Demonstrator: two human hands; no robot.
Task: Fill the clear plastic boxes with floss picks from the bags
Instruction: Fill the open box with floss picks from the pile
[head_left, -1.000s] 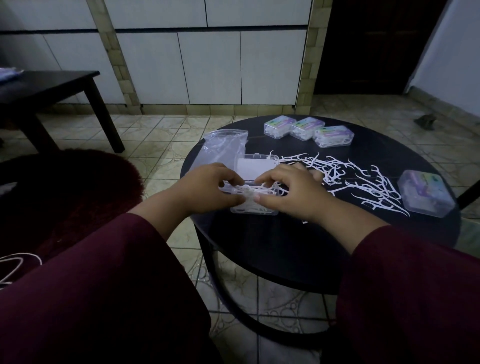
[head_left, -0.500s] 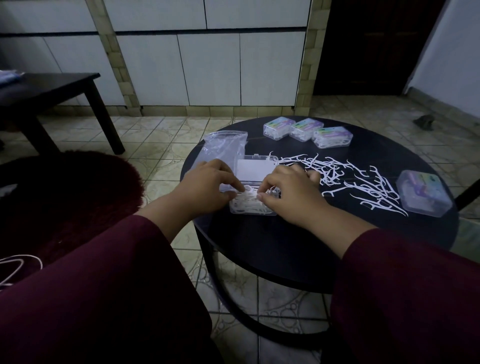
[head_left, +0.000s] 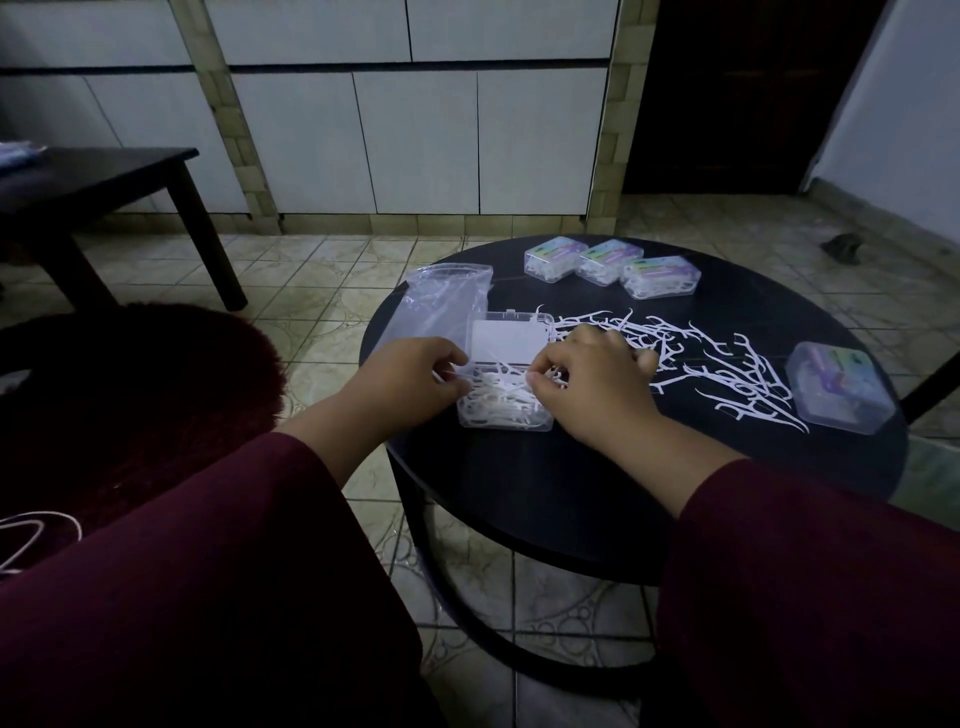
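A clear plastic box stands open on the round black table, its lid laid back, with white floss picks heaped inside. My left hand is at the box's left edge, fingers curled and pinching picks. My right hand is at its right edge, fingertips pinching picks over the box. Loose floss picks lie scattered to the right. An empty-looking clear bag lies behind my left hand.
Three closed filled boxes sit in a row at the table's far side, and another closed box sits at the right edge. A dark red cushion is on the left, with a dark side table behind it. Tiled floor surrounds the table.
Both hands have lowered the bunch of floss picks into the open box and stay at its two sides. The view has shifted slightly.
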